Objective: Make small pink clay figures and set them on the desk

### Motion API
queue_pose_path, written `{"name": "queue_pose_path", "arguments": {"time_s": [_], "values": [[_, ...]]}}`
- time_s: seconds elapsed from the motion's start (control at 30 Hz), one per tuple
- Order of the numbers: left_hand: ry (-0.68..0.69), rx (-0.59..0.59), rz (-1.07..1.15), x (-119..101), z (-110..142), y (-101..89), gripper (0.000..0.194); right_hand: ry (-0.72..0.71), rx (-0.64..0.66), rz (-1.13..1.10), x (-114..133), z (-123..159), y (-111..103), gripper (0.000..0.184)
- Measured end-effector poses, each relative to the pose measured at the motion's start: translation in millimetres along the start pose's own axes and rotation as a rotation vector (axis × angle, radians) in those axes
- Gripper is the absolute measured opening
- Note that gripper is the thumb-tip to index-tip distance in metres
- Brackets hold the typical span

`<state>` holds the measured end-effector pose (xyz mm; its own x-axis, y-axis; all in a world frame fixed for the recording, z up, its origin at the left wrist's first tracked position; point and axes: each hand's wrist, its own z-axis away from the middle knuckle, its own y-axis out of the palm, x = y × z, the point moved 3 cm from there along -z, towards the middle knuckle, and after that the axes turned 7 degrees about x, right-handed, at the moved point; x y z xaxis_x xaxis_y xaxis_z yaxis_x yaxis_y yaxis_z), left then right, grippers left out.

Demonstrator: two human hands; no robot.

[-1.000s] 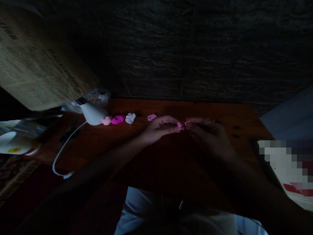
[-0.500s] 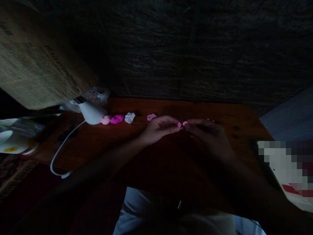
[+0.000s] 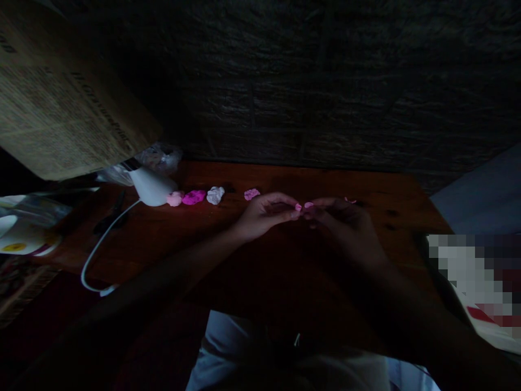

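My left hand [image 3: 264, 213] is above the wooden table, its thumb and forefinger pinched on a small pink piece of modelling clay [image 3: 298, 207]. Close beside it, my right hand [image 3: 345, 220] grips a flattened pink bit of clay [image 3: 309, 205] between the fingertips. A narrow gap separates the two pieces. Behind my left hand lies a textured pink clay lump [image 3: 251, 194]. Farther left sit a white lump [image 3: 215, 195], a magenta lump [image 3: 194, 197] and a light pink lump [image 3: 175, 198] in a row. Thin pink scraps [image 3: 350, 200] show past my right hand.
A lamp's white base [image 3: 152, 186] and newspaper-print shade [image 3: 81, 103] stand at the left, with a white cable [image 3: 95, 239] hanging over the table's front. Clear plastic [image 3: 160, 157] lies behind the base. A white cup [image 3: 16, 236] is at far left. A dark brick wall [image 3: 260, 92] rises behind.
Both hands stay almost in place, still holding the pink clay. My right fingers have shifted slightly, and the view has moved a little.
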<state>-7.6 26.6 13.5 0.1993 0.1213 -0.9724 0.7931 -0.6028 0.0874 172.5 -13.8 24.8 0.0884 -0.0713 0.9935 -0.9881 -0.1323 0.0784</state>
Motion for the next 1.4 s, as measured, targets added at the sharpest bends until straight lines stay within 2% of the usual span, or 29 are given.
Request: {"name": "queue_pose_path", "arguments": {"time_s": [0.47, 0.7, 0.97, 1.23, 1.4], "values": [[-0.034, -0.021, -0.062, 1, 1, -1.2, 0.028, -0.142, 0.060, 0.289, 6, 2, 7, 0.024], [-0.069, -0.002, -0.011, 1, 0, -3.2, 0.030, -0.191, 0.097, 0.433, 5, 3, 8, 0.021], [-0.029, -0.060, -0.070, 1, -2, -10.8, 0.028, -0.231, 0.214, 0.590, 2, 7, 18, 0.020], [-0.038, -0.059, -0.013, 2, -2, -10.5, 0.030, -0.222, 0.166, 0.581, 4, 7, 14, 0.021], [-0.048, -0.042, 0.002, 1, -2, -8.2, 0.031, -0.171, 0.093, 0.424, 0, 3, 9, 0.024]]}}
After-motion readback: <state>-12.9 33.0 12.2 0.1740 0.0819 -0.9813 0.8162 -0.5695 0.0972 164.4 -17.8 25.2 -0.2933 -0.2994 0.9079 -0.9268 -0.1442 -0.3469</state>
